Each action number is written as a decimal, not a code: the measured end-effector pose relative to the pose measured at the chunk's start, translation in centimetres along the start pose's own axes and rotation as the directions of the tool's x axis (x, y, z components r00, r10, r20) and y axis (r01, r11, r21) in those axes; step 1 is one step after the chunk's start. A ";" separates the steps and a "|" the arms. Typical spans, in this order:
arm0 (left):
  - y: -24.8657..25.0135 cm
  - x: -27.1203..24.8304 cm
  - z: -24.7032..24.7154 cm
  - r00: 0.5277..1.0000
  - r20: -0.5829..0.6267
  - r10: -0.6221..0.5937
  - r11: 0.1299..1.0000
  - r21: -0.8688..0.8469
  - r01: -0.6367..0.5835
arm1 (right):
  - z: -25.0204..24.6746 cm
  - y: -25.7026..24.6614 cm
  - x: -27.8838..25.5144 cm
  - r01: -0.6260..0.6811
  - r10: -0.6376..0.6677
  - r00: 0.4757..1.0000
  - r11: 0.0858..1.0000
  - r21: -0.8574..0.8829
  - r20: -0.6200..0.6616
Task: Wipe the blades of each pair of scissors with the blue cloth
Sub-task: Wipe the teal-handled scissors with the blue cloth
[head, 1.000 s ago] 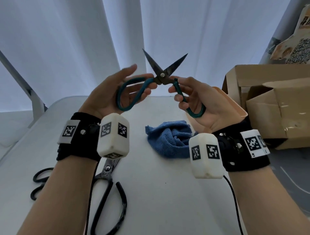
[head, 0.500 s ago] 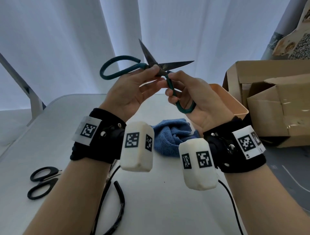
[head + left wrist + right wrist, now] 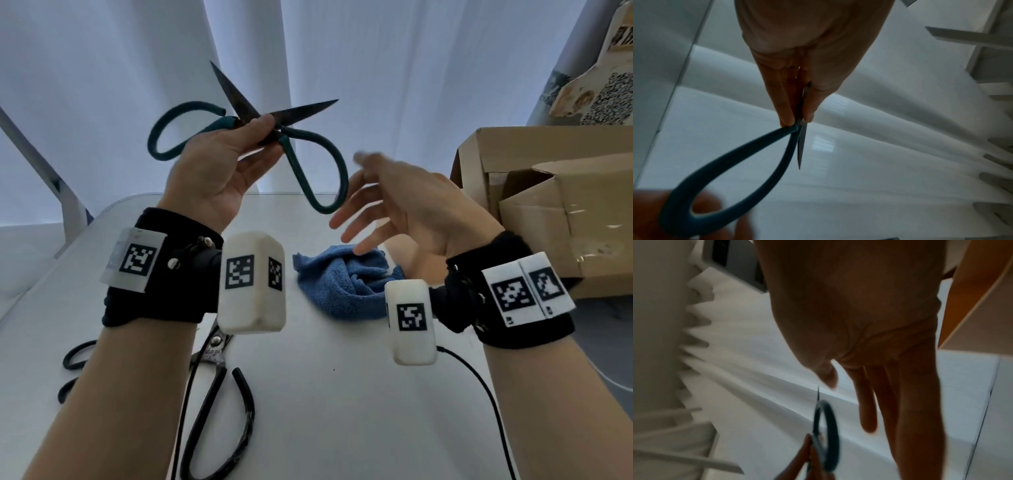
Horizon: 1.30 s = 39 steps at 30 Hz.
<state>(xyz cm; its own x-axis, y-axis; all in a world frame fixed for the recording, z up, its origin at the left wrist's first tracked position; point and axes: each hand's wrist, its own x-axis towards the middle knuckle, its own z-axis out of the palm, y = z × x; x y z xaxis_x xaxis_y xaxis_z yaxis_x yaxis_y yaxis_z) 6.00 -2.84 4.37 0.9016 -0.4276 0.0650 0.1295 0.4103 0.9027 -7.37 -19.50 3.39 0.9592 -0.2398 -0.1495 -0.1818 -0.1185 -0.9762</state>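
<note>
The green-handled scissors (image 3: 294, 144) are held up in the air, blades spread apart and pointing up and to the right. My left hand (image 3: 236, 154) pinches them at the pivot between thumb and fingers; the left wrist view shows the same pinch on the scissors (image 3: 777, 146). My right hand (image 3: 387, 195) hovers just right of the lower handle loop with fingers spread and holds nothing. The right wrist view shows that loop of the scissors (image 3: 826, 434) below the straight fingers. The blue cloth (image 3: 342, 284) lies crumpled on the white table (image 3: 359, 411) under the right hand.
Large black scissors (image 3: 219, 394) lie on the table near my left forearm. Smaller black scissors (image 3: 73, 363) lie at the left, partly hidden by the arm. Open cardboard boxes (image 3: 555, 198) stand at the right. A black cable (image 3: 489, 404) runs from the right wrist.
My right hand has let go of the lower handle loop and drawn back with fingers spread. The left hand alone now holds the scissors at the pivot, tilted with the loop hanging down.
</note>
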 end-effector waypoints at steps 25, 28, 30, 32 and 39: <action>1.6 -0.4 -0.8 1.000 0.007 -0.027 0.996 0.085 0.026 | 0.8 3.7 3.7 0.192 -0.330 0.929 0.816 -0.546 -0.166; 1.7 -0.7 -0.6 0.999 0.035 -0.037 0.982 0.188 0.030 | -0.6 2.7 3.3 0.274 -0.401 0.863 0.882 -0.384 -0.306; 1.7 -0.9 -0.3 0.996 0.073 -0.055 0.958 0.286 0.032 | -1.2 2.2 3.0 0.322 -0.425 0.823 0.895 -0.308 -0.377; 1.7 -1.0 0.0 0.991 0.117 -0.069 0.931 0.364 0.022 | -1.5 1.9 2.8 0.358 -0.438 0.789 0.898 -0.257 -0.431; 1.5 -1.6 0.4 0.964 0.219 -0.150 0.836 0.549 0.005 | -1.5 1.5 2.6 0.350 -0.400 0.748 0.916 -0.198 -0.529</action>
<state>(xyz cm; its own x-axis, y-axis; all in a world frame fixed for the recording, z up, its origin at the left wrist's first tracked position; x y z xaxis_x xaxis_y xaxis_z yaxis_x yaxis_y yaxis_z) 4.60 -1.93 5.77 0.7593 -0.6504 0.0204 -0.1139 -0.1020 0.9882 -5.52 -21.71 1.74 0.6759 -0.6419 0.3621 0.1266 -0.3829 -0.9151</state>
